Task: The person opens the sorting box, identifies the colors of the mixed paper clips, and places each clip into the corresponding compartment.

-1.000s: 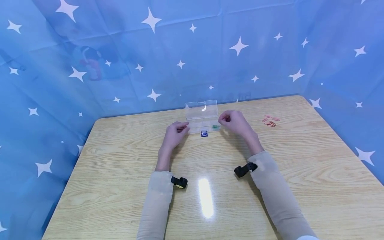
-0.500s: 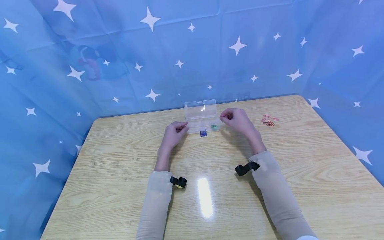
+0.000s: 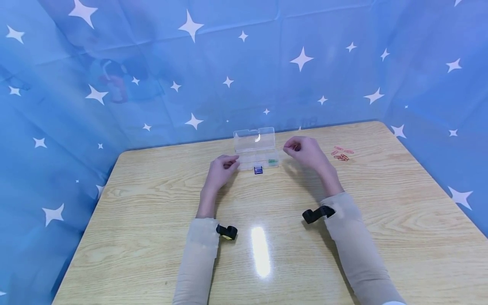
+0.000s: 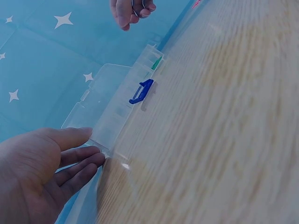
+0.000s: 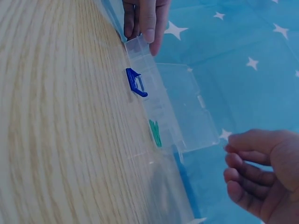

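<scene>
A clear plastic compartment box (image 3: 256, 157) lies at the far middle of the wooden table (image 3: 267, 237), its lid (image 3: 254, 140) standing up. A blue latch (image 3: 259, 170) juts from its front, and green clips (image 3: 272, 161) lie in the right compartment. My left hand (image 3: 224, 164) rests at the box's left end, fingers (image 4: 81, 161) nearly straight and touching the corner. My right hand (image 3: 301, 150) hovers just right of the box, above the table. Its fingers (image 5: 243, 179) are curled and the thumb is close to the forefinger. I see nothing held in it for certain.
A small heap of red paper clips (image 3: 342, 154) lies on the table right of my right hand. Blue star-printed cloth (image 3: 244, 63) walls in the table's far side and both flanks. A lamp glare (image 3: 261, 250) sits between my forearms.
My right hand has drifted rightward and slightly up, away from the box's right end and nearer the red clips. The left hand and the box have stayed put.
</scene>
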`<state>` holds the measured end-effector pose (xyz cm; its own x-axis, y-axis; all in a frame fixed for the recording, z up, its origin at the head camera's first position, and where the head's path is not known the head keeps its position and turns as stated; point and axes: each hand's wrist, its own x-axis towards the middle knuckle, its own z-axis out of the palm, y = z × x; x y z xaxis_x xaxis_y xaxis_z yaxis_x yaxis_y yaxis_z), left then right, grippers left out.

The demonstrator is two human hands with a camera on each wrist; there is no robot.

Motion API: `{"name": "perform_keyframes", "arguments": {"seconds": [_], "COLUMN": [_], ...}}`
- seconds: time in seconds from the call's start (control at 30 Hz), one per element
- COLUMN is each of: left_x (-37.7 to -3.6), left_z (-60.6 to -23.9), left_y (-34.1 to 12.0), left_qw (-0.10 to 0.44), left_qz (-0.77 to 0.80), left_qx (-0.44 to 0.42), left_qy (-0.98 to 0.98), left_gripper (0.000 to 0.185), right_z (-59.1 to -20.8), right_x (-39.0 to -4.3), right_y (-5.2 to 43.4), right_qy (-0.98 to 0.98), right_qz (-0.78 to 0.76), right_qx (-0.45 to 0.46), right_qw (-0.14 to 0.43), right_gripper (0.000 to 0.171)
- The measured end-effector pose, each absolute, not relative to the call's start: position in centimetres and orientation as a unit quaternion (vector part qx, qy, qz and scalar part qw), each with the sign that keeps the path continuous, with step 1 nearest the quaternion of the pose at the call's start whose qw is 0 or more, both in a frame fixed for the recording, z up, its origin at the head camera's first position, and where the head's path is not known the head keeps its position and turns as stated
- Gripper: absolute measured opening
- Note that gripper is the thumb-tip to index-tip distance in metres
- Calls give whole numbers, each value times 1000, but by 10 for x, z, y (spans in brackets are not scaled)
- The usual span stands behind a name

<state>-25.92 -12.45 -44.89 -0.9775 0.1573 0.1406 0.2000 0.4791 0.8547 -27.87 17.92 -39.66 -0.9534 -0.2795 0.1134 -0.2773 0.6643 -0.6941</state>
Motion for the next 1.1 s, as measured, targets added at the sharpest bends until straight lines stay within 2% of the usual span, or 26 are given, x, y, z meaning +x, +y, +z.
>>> {"name": "perform_keyframes", "arguments": {"seconds": [1.1], "left_x": [-259], "left_z": [-450], "left_y": [-123], "left_qw": [29], "left_qz": [-498], "left_qx": [-101], "left_qy": [-861], "left_gripper": [29], "right_z": [-397], "right_x": [-268], "right_y": [231], "right_qy": [923], "right_qz": [-356], "right_qx": [-139], "right_qw": [-40], "right_gripper": [25]}}
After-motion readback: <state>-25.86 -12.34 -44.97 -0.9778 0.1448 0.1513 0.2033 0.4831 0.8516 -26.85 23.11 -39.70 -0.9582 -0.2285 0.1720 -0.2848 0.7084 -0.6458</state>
